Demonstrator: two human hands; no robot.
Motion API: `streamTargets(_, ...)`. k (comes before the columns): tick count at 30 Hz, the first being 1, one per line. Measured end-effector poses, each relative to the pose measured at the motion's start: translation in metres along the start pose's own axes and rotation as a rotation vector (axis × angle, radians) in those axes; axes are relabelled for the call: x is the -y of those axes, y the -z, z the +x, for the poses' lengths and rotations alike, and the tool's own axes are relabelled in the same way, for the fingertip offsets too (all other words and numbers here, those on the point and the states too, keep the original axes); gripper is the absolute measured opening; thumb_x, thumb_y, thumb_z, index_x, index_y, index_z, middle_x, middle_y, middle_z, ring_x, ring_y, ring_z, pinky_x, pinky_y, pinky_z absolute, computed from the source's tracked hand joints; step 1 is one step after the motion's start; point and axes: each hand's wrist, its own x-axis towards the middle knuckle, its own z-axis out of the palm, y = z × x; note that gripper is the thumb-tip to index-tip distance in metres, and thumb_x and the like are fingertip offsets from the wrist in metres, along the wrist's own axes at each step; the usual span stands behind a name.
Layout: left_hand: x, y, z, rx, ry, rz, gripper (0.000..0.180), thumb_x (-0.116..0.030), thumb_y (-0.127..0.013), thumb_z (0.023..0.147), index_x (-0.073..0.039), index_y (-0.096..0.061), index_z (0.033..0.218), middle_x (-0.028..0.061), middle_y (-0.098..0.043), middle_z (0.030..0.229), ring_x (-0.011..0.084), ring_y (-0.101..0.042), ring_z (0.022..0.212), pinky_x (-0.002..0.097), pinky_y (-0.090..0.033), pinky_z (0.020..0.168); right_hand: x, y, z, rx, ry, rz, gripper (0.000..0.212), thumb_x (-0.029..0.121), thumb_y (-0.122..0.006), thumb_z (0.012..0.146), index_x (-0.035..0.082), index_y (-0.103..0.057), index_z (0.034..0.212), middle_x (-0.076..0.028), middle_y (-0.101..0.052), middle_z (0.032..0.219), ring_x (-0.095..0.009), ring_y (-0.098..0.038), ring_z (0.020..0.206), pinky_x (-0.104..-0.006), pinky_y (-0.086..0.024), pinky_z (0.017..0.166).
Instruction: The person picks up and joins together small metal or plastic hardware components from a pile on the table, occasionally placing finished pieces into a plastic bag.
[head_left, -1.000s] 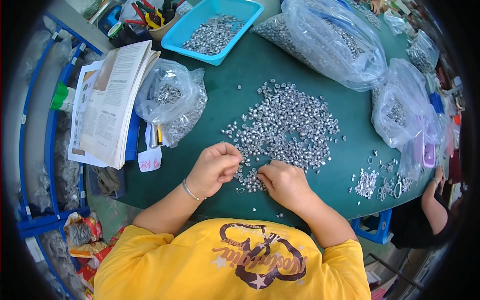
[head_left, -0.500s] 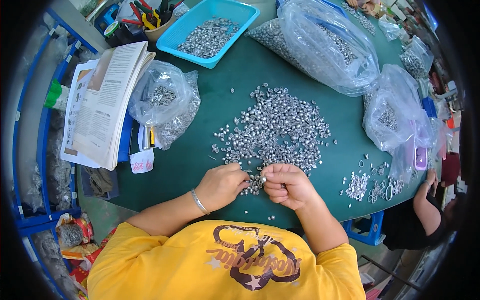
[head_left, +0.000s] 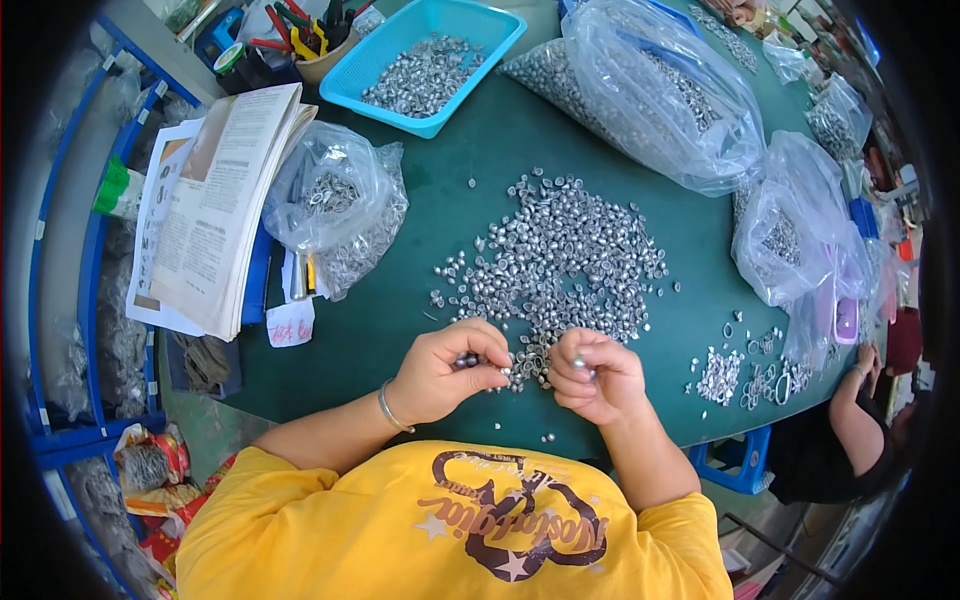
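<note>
A wide heap of small, rounded silvery metal pieces lies on the green table before me. My left hand is at the heap's near left edge, thumb and forefinger pinching a small silvery piece. More dark, rounded pieces sit in its curled fingers. Just to the right, my right hand holds a rounded silvery metal piece at its fingertips, partly smeared by motion. The two hands are a little apart, with some pieces of the heap between them.
Beyond the heap stand a blue basket of metal pieces and a large clear bag of them. Left are another bag and a stack of papers. Small parts and rings lie right, near another person's arm.
My hands have drawn apart: the right has moved slightly right, and the left has turned so that the pieces in its fingers show.
</note>
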Motion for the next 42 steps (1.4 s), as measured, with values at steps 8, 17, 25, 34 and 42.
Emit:
streamTargets(8,-0.003,0.040,0.010,-0.188,0.286,-0.905,0.008,-0.011,-0.049,0.083,-0.005,-0.053,0.087,0.0080,-0.050,0.085,0.0097,-0.042,0.061,0.0180,-0.034,0.045,0.014,-0.008,-0.002,-0.386,0.081,-0.772,0.014,0.009,-0.059,0.081,-0.003,-0.059,0.075,-0.006,-0.051,0.055,-0.011,-0.045,0.047,-0.0237,-0.032,0.039)
streamTargets(17,0.015,0.038,0.038,-0.234,-0.045,0.867,0.009,-0.006,-0.070,0.069,-0.002,-0.064,0.075,0.0067,-0.050,0.060,0.0166,-0.050,0.051,0.0274,-0.040,0.049,-0.005,-0.022,0.031,-0.056,0.285,-2.260,0.009,0.017,-0.061,0.075,0.009,-0.066,0.078,-0.009,-0.061,0.071,-0.027,-0.060,0.067,-0.0366,-0.048,0.058)
streamTargets(25,0.019,0.036,0.042,-0.172,-0.094,0.982,0.012,-0.005,-0.068,0.069,-0.003,-0.062,0.078,0.0099,-0.052,0.066,0.0252,-0.054,0.057,0.0332,-0.044,0.054,0.009,-0.022,0.075,-0.291,0.800,-2.214,0.005,0.010,-0.057,0.076,0.006,-0.060,0.077,-0.012,-0.058,0.067,-0.031,-0.059,0.060,-0.0397,-0.048,0.053)
streamTargets(34,0.017,0.038,0.040,-0.128,-0.043,0.880,0.011,-0.002,-0.066,0.069,-0.003,-0.060,0.078,0.0077,-0.049,0.064,0.0227,-0.052,0.057,0.0322,-0.043,0.055,0.012,-0.011,0.087,-0.231,0.749,-2.229,0.004,0.007,-0.058,0.074,0.005,-0.060,0.076,-0.012,-0.060,0.071,-0.029,-0.060,0.063,-0.0366,-0.049,0.054)
streamTargets(42,0.014,0.035,0.039,-0.184,-0.035,0.869,0.012,-0.002,-0.066,0.069,-0.003,-0.059,0.078,0.0075,-0.050,0.066,0.0220,-0.051,0.056,0.0309,-0.042,0.054,0.018,-0.023,0.060,-0.299,0.224,-1.332,0.015,0.007,-0.065,0.077,0.001,-0.066,0.091,-0.001,-0.063,0.074,-0.005,-0.052,0.066,-0.0200,-0.044,0.061)
